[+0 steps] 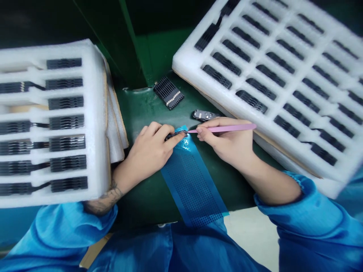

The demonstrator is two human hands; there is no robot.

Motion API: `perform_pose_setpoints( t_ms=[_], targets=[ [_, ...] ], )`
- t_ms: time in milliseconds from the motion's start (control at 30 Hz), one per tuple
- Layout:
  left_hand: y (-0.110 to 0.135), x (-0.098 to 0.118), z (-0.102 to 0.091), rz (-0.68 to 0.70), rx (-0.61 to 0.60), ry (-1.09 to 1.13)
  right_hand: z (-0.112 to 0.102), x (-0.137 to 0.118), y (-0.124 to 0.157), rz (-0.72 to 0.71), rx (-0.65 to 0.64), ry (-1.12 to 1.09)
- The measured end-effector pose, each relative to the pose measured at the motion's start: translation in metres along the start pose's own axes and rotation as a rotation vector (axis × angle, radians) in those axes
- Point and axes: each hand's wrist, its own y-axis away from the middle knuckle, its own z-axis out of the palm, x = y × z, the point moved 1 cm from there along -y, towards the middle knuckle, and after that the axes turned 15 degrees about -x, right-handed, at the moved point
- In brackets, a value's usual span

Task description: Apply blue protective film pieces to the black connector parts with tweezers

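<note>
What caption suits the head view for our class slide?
Left hand pinches a small dark component over blue perforated film as the right hand holds pink tweezers to it, between white foam trays.

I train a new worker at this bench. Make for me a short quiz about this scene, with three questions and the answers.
1. True or false: the left hand pinches a small dark part.
2. Which hand holds the pink tweezers?
3. What lies on the green mat beyond the hands?
A) a black comb-like part
B) a pair of scissors
C) a coffee mug

Key:
1. True
2. The right hand
3. A
</note>
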Motion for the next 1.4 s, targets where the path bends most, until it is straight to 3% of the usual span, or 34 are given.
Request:
perform_pose_setpoints(
  t_ms=[133, 233, 333, 433, 500, 633, 700, 900, 1067, 1267, 1400],
  targets=[
    [0.001, -0.001, -0.001, 0.003, 0.047, 0.094, -0.004, 0.0, 0.004, -0.15, 0.055, -0.025],
    [0.003, -0.002, 0.0, 0.008, 0.095, 0.22, 0.002, 0.003, 0.003, -0.391, -0.119, 0.172],
    [0.004, -0.003, 0.002, 0.028, 0.136, 0.268, 0.012, 0.007, 0.0, -0.468, -0.251, 0.4],
    [0.005, -0.004, 0.003, 0.009, 0.131, 0.263, 0.013, 0.005, 0.003, -0.497, -0.229, 0.535],
    [0.006, -0.006, 0.002, -0.015, 0.11, 0.248, 0.005, 0.001, 0.008, -0.522, -0.146, 0.595],
    [0.008, -0.004, -0.003, -0.065, 0.174, 0.254, -0.02, -0.007, 0.016, -0.433, 0.146, 0.678],
    [0.005, 0.003, -0.007, -0.083, 0.232, 0.264, -0.029, -0.007, 0.015, -0.379, 0.21, 0.729],
    [-0.036, 0.036, -0.018, -0.101, 0.182, 0.207, -0.03, -0.005, 0.007, -0.276, 0.122, 1.091],
    [-0.069, 0.04, -0.013, -0.172, 0.164, 0.279, -0.024, -0.004, 0.008, -0.268, 0.044, 1.128],
    [-0.058, 0.034, -0.01, -0.176, 0.064, 0.305, -0.022, -0.005, 0.013, -0.32, -0.115, 1.018],
    [-0.043, 0.039, -0.014, -0.117, -0.003, 0.27, -0.021, -0.003, 0.017, -0.333, -0.172, 0.809]
  ],
)
